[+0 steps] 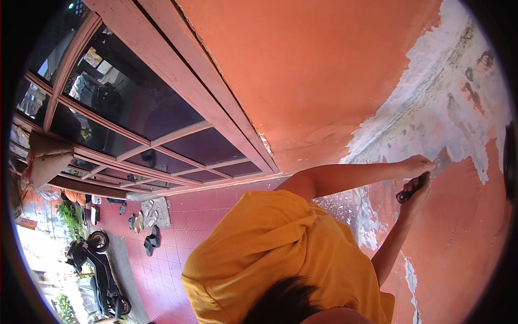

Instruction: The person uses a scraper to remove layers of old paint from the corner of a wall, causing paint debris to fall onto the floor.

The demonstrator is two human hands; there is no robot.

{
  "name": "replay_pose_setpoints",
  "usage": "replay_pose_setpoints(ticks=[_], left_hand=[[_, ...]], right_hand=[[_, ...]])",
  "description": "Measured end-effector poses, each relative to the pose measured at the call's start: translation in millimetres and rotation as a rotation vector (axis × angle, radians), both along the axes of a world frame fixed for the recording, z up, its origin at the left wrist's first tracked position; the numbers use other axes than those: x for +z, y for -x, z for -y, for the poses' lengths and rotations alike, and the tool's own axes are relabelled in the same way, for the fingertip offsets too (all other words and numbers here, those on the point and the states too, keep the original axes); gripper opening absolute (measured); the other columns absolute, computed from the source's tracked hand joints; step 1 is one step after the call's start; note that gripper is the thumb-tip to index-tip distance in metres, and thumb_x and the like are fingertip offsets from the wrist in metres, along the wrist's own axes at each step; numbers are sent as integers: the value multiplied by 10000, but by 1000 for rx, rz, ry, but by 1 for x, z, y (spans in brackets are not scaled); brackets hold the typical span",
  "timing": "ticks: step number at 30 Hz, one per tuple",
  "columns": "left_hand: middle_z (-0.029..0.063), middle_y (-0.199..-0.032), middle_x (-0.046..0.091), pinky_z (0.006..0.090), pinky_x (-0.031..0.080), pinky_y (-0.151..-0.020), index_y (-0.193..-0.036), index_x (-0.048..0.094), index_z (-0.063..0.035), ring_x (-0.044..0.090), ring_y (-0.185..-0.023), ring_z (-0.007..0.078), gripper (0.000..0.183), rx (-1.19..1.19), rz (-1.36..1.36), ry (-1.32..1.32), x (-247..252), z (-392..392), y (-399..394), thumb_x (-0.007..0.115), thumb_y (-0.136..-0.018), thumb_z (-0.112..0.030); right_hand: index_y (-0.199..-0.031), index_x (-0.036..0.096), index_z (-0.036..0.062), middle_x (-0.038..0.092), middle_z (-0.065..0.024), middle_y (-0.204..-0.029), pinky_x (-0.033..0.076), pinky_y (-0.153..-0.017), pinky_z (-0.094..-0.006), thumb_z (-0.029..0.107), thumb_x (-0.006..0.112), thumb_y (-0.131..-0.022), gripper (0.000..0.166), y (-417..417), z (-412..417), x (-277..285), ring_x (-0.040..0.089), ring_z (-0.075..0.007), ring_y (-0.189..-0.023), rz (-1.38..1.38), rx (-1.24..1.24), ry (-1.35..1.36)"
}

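Note:
A paint scraper [442, 161] with a broad metal blade and a dark handle lies against the wall. My right hand [417, 189] is wrapped around its handle. At the near end of the blade, the fingers of my left hand [417, 166] grip the tool; their exact hold is partly hidden. The blade meets the border between orange paint [453, 210] and a bare, whitish plaster patch [437, 117]. Dark stains and ragged paint edges mark that patch.
A wood-framed window [178, 133] lines the wall to my left. Pale flakes [336, 208] litter the floor by the wall's base. Behind me are red floor tiles [194, 227], sandals [151, 241], a mat [162, 212] and a parked motor scooter [101, 275].

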State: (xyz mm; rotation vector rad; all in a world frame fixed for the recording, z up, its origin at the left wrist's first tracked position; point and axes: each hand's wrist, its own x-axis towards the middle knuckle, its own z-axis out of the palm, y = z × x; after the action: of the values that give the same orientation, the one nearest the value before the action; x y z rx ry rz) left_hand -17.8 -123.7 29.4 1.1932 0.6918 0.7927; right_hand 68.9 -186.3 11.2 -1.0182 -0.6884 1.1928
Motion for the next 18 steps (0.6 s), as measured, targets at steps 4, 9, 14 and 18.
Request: replay_pose_setpoints(ticks=[4, 9, 14, 18], left_hand=[[41, -655, 565, 293, 439, -540, -711, 580, -1, 531, -594, 97, 386, 62, 37, -52, 5, -11, 10, 517, -887, -338], [-1, -561, 535, 287, 422, -517, -659, 607, -14, 514, -557, 91, 326, 141, 38, -177, -7, -27, 7, 573, -819, -296], [46, -798, 667, 254, 489, -622, -894, 660, -55, 625, -689, 128, 256, -129, 249, -10, 3, -50, 7, 552, -865, -286], [45, -821, 649, 216, 450, -566, -940, 633, -53, 595, -659, 102, 431, -128, 162, -4, 42, -76, -3, 505, -897, -461]], right_hand=[[-804, 467, 115, 376, 30, -623, 346, -468, -224, 320, 457, -948, 251, 22, -1, 8, 385, -71, -506, 76, -36, -18], [-835, 486, 95, 448, 11, -645, 393, -467, -223, 315, 469, -944, 246, 43, 2, 24, 469, -84, -520, 376, -211, -27], [-1267, 291, -16, 497, -111, -946, 451, -592, -242, 110, 485, -933, 407, 36, -41, 20, 527, -115, -698, 623, -550, -358], [-1437, 183, 82, 551, -159, -1040, 472, -647, -266, 69, 451, -928, 575, 24, -64, 55, 580, -147, -804, 692, -468, -475]])
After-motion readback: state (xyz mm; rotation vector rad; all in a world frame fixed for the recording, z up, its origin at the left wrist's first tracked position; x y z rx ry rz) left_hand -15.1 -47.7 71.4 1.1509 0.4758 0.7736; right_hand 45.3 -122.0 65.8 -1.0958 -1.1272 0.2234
